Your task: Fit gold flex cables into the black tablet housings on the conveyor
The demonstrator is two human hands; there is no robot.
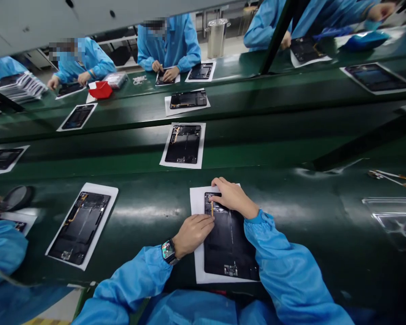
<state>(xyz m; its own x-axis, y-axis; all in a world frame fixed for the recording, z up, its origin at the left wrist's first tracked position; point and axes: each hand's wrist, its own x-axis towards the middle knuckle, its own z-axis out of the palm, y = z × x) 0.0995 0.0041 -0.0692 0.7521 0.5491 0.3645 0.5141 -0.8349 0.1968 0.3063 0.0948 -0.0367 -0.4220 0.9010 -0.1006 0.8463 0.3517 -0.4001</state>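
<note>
We are pressing our left hand (192, 234) and right hand (233, 196) close together, not clamped, on a black tablet (230, 243) lying on white paper (199, 212) on the green desk (149, 239). Co-workers (169, 43) in blue are working across the room.

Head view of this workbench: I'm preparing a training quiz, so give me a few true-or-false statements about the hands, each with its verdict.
1. A smartwatch is on the wrist of the left hand. True.
2. The right hand rests on the bare green bench. False: it lies on the upper part of a black tablet casing.
3. A thin yellow strip shows on the black tablet casing, just above the left hand's fingertips. True.
4. The black tablet casing lies directly on the green bench. False: it lies on a white paper sheet.
</note>
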